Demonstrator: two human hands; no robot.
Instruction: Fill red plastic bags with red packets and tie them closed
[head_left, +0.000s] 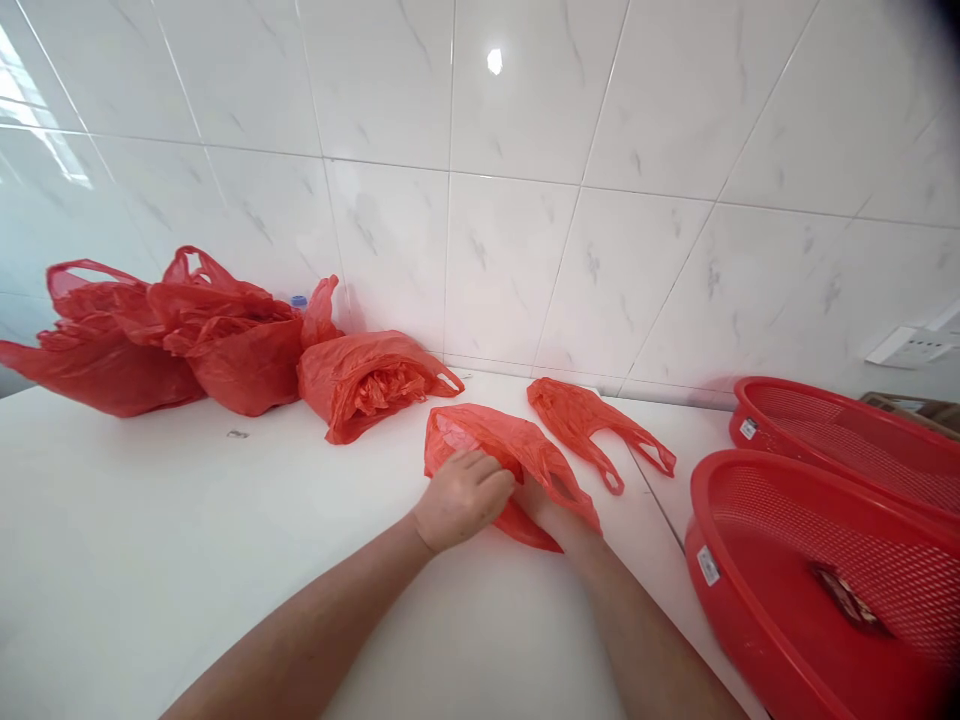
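A red plastic bag (487,425) lies on the white table in front of me, its mouth turned towards me and its handles to the right. My left hand (465,498) is at the near side of the bag, fingers curled closed on its edge. Inside the mouth of the same bag is my right hand (534,502), reaching in up to the wrist. The bag hides its fingers, so what they touch is not visible. Just behind and to the right, a flat red carrier bag (574,410) rests with its two handle loops pointing right.
Several stuffed red plastic bags (255,360) stand along the wall at the left, with a blue cap (298,301) behind them. Two red mesh baskets (712,500) stand at the right; the nearer holds a dark wrapped packet (851,600). A small scrap (238,434) lies on the table (187,540).
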